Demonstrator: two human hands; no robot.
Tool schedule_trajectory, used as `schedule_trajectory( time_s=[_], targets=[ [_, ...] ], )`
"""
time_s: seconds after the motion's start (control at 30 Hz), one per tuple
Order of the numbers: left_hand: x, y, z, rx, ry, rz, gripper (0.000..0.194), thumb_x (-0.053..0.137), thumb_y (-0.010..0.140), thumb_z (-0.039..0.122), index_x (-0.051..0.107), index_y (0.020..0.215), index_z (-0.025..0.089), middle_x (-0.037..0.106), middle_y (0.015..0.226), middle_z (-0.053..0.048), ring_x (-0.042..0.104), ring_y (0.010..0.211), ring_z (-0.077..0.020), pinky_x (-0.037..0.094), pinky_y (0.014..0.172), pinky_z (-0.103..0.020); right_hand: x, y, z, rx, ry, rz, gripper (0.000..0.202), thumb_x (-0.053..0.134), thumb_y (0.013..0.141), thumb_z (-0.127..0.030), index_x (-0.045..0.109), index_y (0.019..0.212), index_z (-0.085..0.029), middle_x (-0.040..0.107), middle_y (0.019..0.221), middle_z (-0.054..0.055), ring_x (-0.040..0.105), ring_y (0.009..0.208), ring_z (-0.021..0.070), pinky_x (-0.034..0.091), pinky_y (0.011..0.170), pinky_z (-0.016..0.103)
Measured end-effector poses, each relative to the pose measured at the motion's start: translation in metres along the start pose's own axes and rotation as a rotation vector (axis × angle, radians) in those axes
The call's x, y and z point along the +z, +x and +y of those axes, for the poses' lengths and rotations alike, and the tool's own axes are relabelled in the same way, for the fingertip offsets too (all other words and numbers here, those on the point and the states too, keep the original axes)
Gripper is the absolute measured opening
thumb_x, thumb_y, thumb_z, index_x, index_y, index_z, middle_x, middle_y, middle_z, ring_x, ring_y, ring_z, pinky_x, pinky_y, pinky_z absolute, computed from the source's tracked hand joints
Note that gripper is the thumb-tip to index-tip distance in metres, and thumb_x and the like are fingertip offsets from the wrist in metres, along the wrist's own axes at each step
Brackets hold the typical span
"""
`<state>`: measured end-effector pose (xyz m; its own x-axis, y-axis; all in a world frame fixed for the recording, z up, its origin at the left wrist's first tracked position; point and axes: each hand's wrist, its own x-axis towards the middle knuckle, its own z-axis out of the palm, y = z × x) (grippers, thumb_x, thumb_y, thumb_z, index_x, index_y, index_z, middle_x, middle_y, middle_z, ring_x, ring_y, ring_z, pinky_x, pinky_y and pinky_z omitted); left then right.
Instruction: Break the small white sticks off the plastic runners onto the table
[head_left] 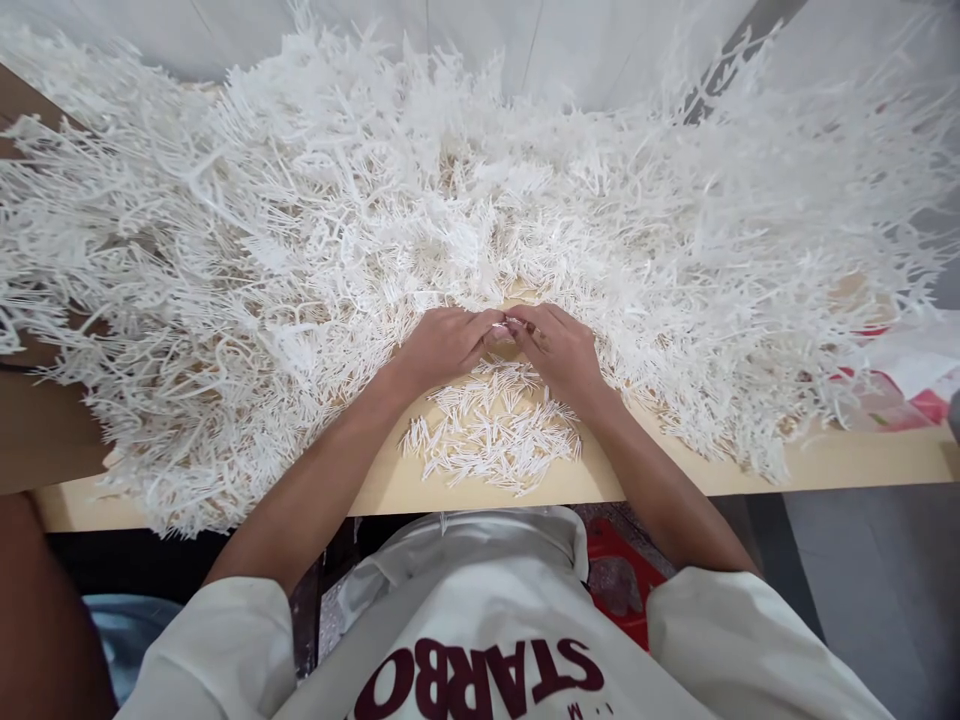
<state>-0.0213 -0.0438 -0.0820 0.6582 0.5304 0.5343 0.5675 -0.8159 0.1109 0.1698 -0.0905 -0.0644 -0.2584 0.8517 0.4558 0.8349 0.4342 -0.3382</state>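
Lg heap of white branched strands (337, 230) covered most of tabletop (847, 462); looked light, springy, tangle-prone, best taken singly by stem. Heap reached near edge at L; bare strip toward R, otherwise tight. Sm pile of short white bits (510, 440) lay btwn forearms. L hand (446, 345) & R hand (561, 350) met just beyond, fingers pinching tiny whitish piece (501, 327), prob. delicate.

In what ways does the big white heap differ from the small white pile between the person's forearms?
The big heap spreads across most of the visible table; the small pile covers only a patch near the front edge. The big heap looks tall and tangled, with branching strands sticking out; the small pile lies low, made of short, loose pieces. Both are white and rest on the same table.
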Motion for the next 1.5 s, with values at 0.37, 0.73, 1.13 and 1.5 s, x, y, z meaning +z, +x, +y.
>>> schedule_trajectory(
  time_s=[0.37, 0.73, 1.13, 1.5],
  targets=[
    [0.001, 0.001, 0.003, 0.027, 0.014, 0.001, 0.028, 0.038, 0.095, 0.029, 0.063, 0.09, 0.018, 0.064, 0.059, 0.001, 0.052, 0.05, -0.0089, 0.028, 0.052, -0.023, -0.002, -0.004, -0.005, -0.318, -0.222, 0.021, 0.019, 0.044, 0.092, -0.018, 0.056, 0.077, -0.021, 0.06, 0.067, 0.001, 0.054, 0.065, 0.0116, 0.044, 0.058, 0.025],
    [-0.006, 0.006, -0.005, -0.426, -0.166, 0.108, 0.042, 0.027, 0.099, 0.04, 0.055, 0.077, 0.017, 0.049, 0.049, 0.004, 0.041, 0.043, -0.0056, 0.029, 0.049, -0.022, -0.001, -0.018, -0.021, -0.625, 0.058, 0.108, 0.01, 0.061, 0.082, -0.009, 0.059, 0.086, -0.018, 0.067, 0.072, -0.002, 0.056, 0.067, 0.0076, 0.047, 0.058, 0.021],
    [-0.004, 0.002, 0.001, -0.074, -0.1, 0.101, 0.037, 0.032, 0.099, 0.033, 0.062, 0.086, 0.015, 0.063, 0.058, 0.001, 0.053, 0.05, -0.0072, 0.033, 0.054, -0.022, -0.002, 0.0, -0.018, 0.136, 0.083, -0.056, 0.028, 0.044, 0.095, -0.045, 0.061, 0.101, -0.024, 0.065, 0.084, 0.0, 0.058, 0.082, 0.0153, 0.039, 0.078, 0.033],
    [0.0, 0.003, 0.003, -0.098, -0.01, 0.07, 0.044, 0.031, 0.099, 0.035, 0.062, 0.076, 0.014, 0.054, 0.048, 0.002, 0.042, 0.044, -0.008, 0.025, 0.05, -0.024, 0.0, 0.002, -0.018, -0.185, 0.022, -0.01, 0.021, 0.047, 0.089, -0.021, 0.052, 0.068, -0.019, 0.054, 0.06, -0.003, 0.045, 0.057, 0.0084, 0.038, 0.056, 0.022]
  ],
)
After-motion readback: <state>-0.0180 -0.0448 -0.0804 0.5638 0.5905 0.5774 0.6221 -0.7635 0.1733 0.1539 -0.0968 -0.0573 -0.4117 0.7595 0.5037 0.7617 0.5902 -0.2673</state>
